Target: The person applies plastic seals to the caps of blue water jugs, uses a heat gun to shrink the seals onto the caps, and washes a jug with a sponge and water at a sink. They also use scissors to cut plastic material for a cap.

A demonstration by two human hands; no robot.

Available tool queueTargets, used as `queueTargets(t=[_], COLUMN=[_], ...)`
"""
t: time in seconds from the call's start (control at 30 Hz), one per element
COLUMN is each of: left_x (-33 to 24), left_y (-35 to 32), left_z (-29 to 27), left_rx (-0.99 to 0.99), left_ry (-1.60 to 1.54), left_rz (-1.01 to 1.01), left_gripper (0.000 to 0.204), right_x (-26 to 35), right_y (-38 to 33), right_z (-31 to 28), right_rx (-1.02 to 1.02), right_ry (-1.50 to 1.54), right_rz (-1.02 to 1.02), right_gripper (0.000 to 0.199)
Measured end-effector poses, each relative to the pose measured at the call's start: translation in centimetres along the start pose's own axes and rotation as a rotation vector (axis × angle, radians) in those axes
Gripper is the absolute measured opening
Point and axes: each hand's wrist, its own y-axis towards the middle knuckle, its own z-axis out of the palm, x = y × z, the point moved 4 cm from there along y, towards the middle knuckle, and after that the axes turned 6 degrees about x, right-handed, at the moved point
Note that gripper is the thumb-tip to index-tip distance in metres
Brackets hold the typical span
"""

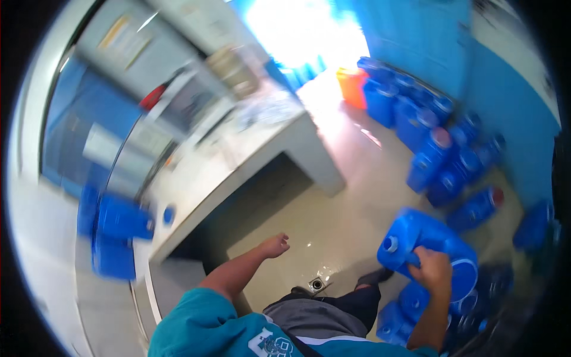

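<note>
My right hand (433,269) is closed around the handle of a large blue jerrycan (425,229), held off to my right. The jerrycan's round mouth (389,244) faces left and looks uncapped. Below it, more blue jerrycans (413,300) stand close by my right forearm, partly hidden by it. My left hand (275,245) hangs over the tiled floor in front of me, away from the counter. Its fingers are loosely bent and a little apart, with nothing in them.
Several blue jerrycans (416,122) crowd along the blue wall at the right, with an orange container (353,88) at the far end. One jerrycan (476,208) has a red cap. A white counter (250,154) runs on the left, near more blue containers (116,238). The floor holds a drain (317,284).
</note>
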Motion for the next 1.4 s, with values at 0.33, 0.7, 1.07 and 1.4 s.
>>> queueTargets(t=[0.33,0.7,1.07,1.4], left_x=[37.9,52.6,59.9,63.5], left_y=[-29.7,-59.8,-81.0,-79.2], left_z=[10.2,5.0,0.6,-10.0], left_rx=[-0.549,-1.799,-2.069,-1.685], left_ry=[-0.699,-1.560,-0.397,0.008], left_rz=[-0.412,0.411,-0.835,-1.088], left_gripper=[0.046,0.059,0.052,0.035], right_x=[48.2,85.3,109.2,113.1], right_y=[4.4,4.9,2.9,16.4], right_z=[19.6,33.2,52.6,68.1], right_rx=[0.516,1.365,1.487,1.957], right_ry=[0.115,2.174,1.723,0.832], right_rz=[-0.800,0.201,0.252,-0.184], right_gripper=[0.043,0.025,0.040,0.035])
